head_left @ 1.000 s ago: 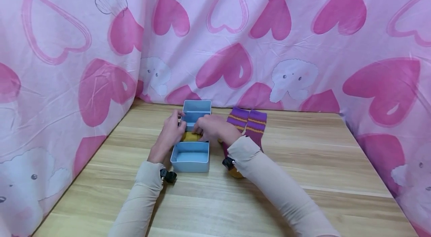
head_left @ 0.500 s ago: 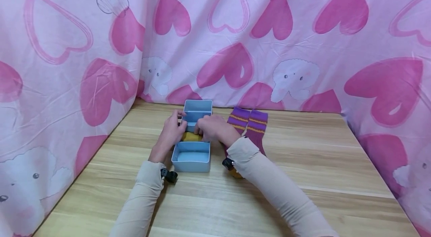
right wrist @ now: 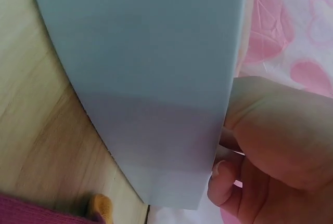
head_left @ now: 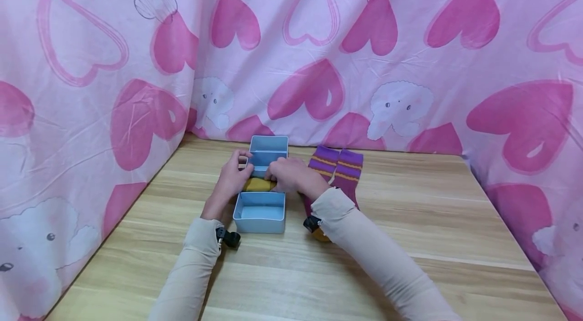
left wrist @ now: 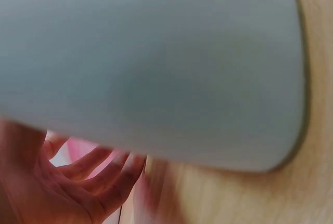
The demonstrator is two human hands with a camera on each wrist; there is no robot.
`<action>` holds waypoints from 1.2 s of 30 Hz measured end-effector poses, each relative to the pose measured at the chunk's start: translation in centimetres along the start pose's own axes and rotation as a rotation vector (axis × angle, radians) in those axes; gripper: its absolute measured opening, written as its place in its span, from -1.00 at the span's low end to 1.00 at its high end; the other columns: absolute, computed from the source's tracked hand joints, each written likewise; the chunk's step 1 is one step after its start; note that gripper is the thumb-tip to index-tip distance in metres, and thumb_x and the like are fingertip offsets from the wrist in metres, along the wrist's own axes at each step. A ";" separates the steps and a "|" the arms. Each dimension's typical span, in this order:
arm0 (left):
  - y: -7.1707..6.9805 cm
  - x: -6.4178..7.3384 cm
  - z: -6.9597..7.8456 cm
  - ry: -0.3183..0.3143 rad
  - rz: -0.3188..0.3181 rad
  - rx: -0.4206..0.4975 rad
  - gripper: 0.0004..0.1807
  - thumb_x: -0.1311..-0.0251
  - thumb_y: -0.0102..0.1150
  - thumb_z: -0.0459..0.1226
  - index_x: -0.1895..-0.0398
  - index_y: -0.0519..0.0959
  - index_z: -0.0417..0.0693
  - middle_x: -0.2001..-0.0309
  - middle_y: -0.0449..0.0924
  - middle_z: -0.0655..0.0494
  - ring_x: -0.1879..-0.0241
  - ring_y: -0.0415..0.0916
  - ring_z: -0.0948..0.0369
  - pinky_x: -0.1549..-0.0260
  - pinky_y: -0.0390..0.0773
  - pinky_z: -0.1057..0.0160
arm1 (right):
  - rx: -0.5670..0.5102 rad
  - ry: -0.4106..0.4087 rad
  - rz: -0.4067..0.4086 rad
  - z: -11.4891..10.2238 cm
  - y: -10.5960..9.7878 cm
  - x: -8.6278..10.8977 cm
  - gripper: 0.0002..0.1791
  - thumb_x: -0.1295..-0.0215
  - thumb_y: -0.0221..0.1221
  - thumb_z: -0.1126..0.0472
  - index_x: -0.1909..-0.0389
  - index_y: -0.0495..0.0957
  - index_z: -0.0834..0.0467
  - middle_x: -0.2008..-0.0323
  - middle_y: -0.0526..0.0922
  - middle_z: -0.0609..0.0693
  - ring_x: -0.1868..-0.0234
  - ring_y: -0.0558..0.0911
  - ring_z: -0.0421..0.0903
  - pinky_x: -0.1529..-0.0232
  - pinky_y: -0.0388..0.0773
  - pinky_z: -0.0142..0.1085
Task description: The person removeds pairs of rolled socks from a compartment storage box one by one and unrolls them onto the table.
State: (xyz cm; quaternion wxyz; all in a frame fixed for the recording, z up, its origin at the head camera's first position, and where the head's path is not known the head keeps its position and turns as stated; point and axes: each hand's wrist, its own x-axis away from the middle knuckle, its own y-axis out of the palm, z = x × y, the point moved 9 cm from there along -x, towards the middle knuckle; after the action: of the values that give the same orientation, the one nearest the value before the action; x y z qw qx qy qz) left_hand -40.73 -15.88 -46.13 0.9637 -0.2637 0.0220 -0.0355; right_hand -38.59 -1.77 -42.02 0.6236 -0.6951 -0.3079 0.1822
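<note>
A blue-grey divided storage box (head_left: 259,226) stands on the table, its long side running away from me. In a middle section lies a mustard-yellow bundle (head_left: 257,185), which looks like a folded sock. My right hand (head_left: 293,175) reaches over the right wall and grips the bundle's right end; its fingertips are partly hidden. At the left wall is my left hand (head_left: 231,175), its fingers (left wrist: 106,177) loosely bent outside the box and its thumb over the rim. To the right lies a pair of purple and maroon striped socks (head_left: 347,174), partly covered by my right arm.
The wooden table (head_left: 410,219) extends to the right and in front of the box. A pink heart-patterned curtain (head_left: 309,88) hangs close behind the box and along both sides. Small black devices (head_left: 227,238) are strapped to both wrists.
My right fingers have shifted slightly to the right over the bundle, and more of its yellow top now shows. The left hand stays at the box's left wall. The striped socks lie as before.
</note>
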 end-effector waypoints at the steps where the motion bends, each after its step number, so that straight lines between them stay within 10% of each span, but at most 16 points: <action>1: 0.0 0.0 0.0 -0.002 -0.002 0.006 -0.64 -0.64 0.00 -0.17 -0.39 0.35 0.09 -0.43 0.46 -0.18 -0.36 0.55 -0.23 -0.40 0.54 -0.27 | -0.005 -0.002 0.002 0.0 0.0 0.1 -0.69 -0.42 0.45 0.00 -0.13 0.82 -0.12 0.16 0.84 -0.19 0.20 0.68 -0.15 0.04 0.69 -0.19; 36: -0.4 -0.3 -1.2 -0.091 -0.033 0.122 -0.64 -0.64 0.13 -0.14 -0.39 0.44 0.15 -0.55 0.36 -0.21 -0.47 0.41 -0.23 -0.35 0.57 -0.30 | -0.133 -0.082 0.080 0.0 -3.1 3.1 -0.69 -0.38 0.47 -0.06 -0.05 0.80 -0.05 0.21 0.78 -0.20 0.21 0.66 -0.21 0.10 0.64 -0.29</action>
State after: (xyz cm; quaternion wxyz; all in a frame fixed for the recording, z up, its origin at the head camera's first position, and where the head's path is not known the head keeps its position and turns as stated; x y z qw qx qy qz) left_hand -41.14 -16.81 -47.01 0.9773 -0.2061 -0.0286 -0.0408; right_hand -36.89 0.34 -38.54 0.5550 -0.7388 -0.3165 0.2144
